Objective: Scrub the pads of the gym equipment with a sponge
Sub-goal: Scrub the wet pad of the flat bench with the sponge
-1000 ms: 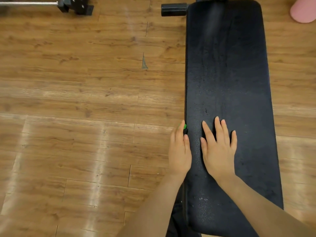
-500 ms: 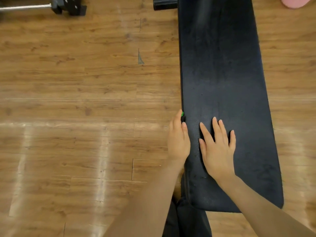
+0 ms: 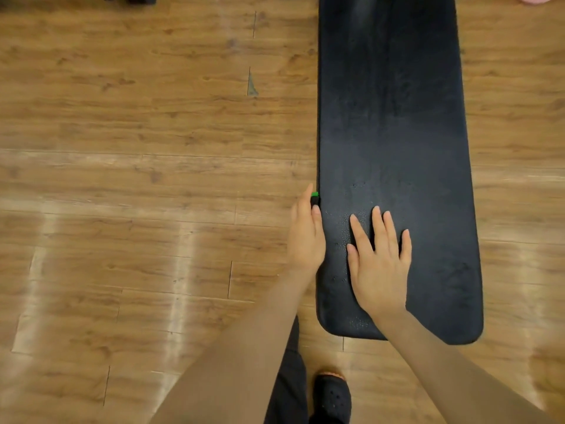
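Left hand [image 3: 305, 237] grips sponge [image 3: 315, 198] at pad [image 3: 388, 117] edge | right hand [image 3: 379, 264] flat, fingers spread

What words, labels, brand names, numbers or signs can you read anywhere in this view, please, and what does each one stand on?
None: no readable text shows in this view.
Bench pad: plain black, no logo or label.
Sponge under the left hand: only a green sliver shows, no print visible.
Right hand lies flat on the pad, covering no visible marking.
Wooden floor: grain and glare only.
Black shoe: small holes, no lettering.
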`<state>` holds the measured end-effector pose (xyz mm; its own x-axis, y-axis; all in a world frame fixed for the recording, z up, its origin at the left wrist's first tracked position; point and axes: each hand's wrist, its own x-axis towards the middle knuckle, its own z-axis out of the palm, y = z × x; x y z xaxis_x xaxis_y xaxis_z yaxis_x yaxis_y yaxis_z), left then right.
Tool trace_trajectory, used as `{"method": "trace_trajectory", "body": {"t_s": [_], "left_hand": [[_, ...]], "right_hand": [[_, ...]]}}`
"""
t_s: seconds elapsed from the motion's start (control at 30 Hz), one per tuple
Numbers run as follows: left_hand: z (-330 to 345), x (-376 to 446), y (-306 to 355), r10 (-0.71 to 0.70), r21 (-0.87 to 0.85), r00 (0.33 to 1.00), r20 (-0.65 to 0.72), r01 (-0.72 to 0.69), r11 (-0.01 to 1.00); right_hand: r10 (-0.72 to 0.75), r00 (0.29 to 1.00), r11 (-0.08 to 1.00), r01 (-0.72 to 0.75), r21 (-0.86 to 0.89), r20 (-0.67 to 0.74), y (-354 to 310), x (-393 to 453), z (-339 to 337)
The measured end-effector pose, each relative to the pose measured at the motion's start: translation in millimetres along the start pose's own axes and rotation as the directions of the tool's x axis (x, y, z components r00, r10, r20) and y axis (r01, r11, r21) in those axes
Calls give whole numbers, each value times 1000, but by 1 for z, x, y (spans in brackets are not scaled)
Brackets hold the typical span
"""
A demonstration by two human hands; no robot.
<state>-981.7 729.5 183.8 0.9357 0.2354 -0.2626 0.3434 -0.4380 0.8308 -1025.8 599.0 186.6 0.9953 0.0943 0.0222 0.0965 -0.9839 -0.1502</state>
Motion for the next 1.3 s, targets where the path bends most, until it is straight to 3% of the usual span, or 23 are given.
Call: {"method": "trace_trajectory", "body": {"t_s": [0.27,0.63,0.9,1.3], "left_hand": [[6,-21,-10,66,-5,996,-64,-66,998],[8,-113,-36,-14,-73,997,-80,8,997],[12,-77,-15,-148,-160,982,-115,128,979],[14,-149,-36,-105,-92,983,-152,92,991]], "right_hand": [[-4,1000,1000,4,12,-11,1,-1,4],[-16,997,998,21,66,-74,2,-2,7],[-17,997,998,22,64,-75,1,-3,7],[-19,995,997,26,76,-94,3,-4,9]]}}
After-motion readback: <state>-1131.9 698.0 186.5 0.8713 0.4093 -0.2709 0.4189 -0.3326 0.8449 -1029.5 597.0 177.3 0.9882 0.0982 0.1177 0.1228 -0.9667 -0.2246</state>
